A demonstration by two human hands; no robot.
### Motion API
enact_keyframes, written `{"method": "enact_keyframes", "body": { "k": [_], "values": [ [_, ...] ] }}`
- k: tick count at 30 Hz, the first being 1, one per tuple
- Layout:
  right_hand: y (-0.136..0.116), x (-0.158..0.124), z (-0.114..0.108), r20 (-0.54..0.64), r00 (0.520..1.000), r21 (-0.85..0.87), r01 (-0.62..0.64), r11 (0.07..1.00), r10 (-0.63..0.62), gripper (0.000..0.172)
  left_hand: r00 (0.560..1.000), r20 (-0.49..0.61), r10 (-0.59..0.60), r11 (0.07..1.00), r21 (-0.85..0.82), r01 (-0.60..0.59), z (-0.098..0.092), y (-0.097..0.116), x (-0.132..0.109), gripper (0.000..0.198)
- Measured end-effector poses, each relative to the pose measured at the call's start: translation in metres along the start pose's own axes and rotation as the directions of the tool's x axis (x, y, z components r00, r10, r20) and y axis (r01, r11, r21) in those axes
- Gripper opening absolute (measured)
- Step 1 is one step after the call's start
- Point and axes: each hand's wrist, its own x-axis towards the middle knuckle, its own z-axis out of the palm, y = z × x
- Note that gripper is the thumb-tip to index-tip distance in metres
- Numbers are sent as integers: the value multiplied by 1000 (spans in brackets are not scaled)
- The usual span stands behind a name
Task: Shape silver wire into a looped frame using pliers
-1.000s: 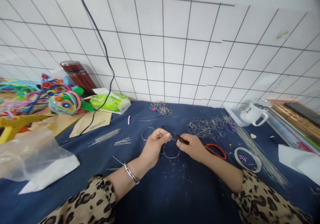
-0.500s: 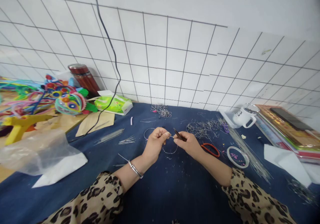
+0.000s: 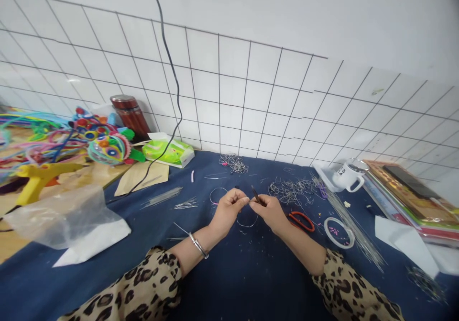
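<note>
My left hand [image 3: 229, 208] pinches the top of a thin wire ring [image 3: 247, 223] that hangs over the blue cloth [image 3: 236, 273]. My right hand [image 3: 269, 211] is closed around a small dark tool [image 3: 256, 195], its tip meeting the left fingertips at the ring. Both hands touch at the middle of the table. A silver bangle [image 3: 199, 245] sits on my left wrist. A second wire ring [image 3: 216, 194] lies just left of the left hand.
Red-handled pliers [image 3: 301, 219] and a roll of tape [image 3: 338, 232] lie right of my hands. Wire piles [image 3: 292, 189], straight wires [image 3: 353, 225], a white mug [image 3: 347, 174] and books [image 3: 412, 187] are at right. A plastic bag [image 3: 60, 215], colourful craft pieces [image 3: 103, 146], a flask [image 3: 131, 115] and a hanging cable [image 3: 172, 72] are at left.
The view tilted up and shifted, so the table sits lower in frame. My two hands closed in on each other, their fingertips now meeting at the ring's top.
</note>
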Motion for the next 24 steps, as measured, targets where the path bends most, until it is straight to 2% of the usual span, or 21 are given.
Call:
{"method": "enact_keyframes", "body": {
  "k": [6, 15, 18, 24],
  "values": [
    [3, -2, -4, -19, 999, -58, 34, 998, -35, 22, 999, 35, -31, 1000, -4, 31, 2, 1, -1, 17],
    [5, -2, -15, -23, 996, -159, 76, 984, -80, 19, 980, 144, -141, 987, -54, 150, 5, -9, -3, 25],
    [7, -3, -14, -20, 995, -143, 90, 986, -93, 18, 971, 167, -171, 981, -66, 184, 4, -11, -3, 25],
    [11, -4, -11, -30, 997, -73, 64, 995, -66, 21, 978, 146, -148, 987, -46, 156, 3, -11, -4, 20]
  ]
}}
